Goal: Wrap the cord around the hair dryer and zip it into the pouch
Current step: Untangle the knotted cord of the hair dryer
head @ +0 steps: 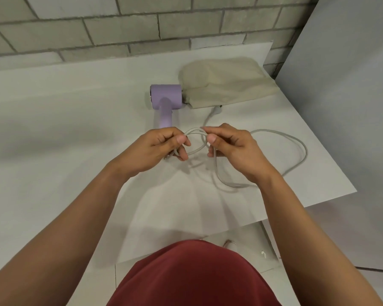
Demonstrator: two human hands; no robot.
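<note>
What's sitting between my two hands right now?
In the head view, a small loop of the grey cord spans the gap; the left hand and the right hand each pinch one side of it.

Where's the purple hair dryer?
In the head view, the hair dryer lies on the table, just past the left hand that pinches the cord, with the pouch right beside it on the right.

Nothing readable here as far as I can make out. The hair dryer (165, 96) and the pouch (228, 85) both look plain. There might be a tiny marking on the plug (216, 109), but it's too small and blurry to tell.
</note>
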